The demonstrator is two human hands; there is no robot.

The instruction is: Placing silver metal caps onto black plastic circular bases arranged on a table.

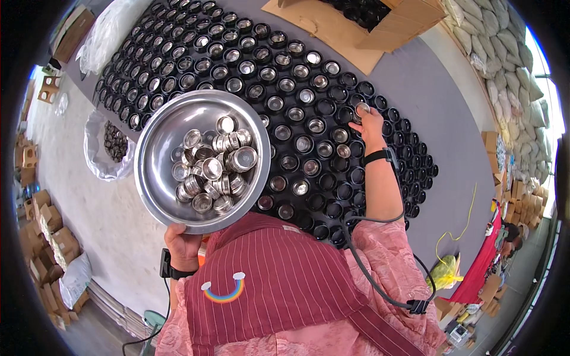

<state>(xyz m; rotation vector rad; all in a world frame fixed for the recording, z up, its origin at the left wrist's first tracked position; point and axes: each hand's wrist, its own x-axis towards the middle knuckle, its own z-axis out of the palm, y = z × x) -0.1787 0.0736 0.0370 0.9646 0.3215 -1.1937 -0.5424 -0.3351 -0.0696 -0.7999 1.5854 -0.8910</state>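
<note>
My left hand (181,244) grips the lower rim of a wide stainless steel bowl (155,155). Loose small round silver metal cups (212,169) are heaped in it. Out to the right, my right hand (371,128) pinches a small silver metal cup (361,108) just over the rows of black round containers (325,107). Many of those containers, mostly left of my right hand, have a silver piece inside. Those near and right of it mostly look dark inside. The bowl hides part of the rows.
The black containers stand close together on a grey tabletop (439,107). An open cardboard box (404,26) sits at the far edge. Left of the table is a plastic-lined bag (98,155) holding small dark pieces. Stacked sacks (504,59) line the right side. A cable runs along my right arm.
</note>
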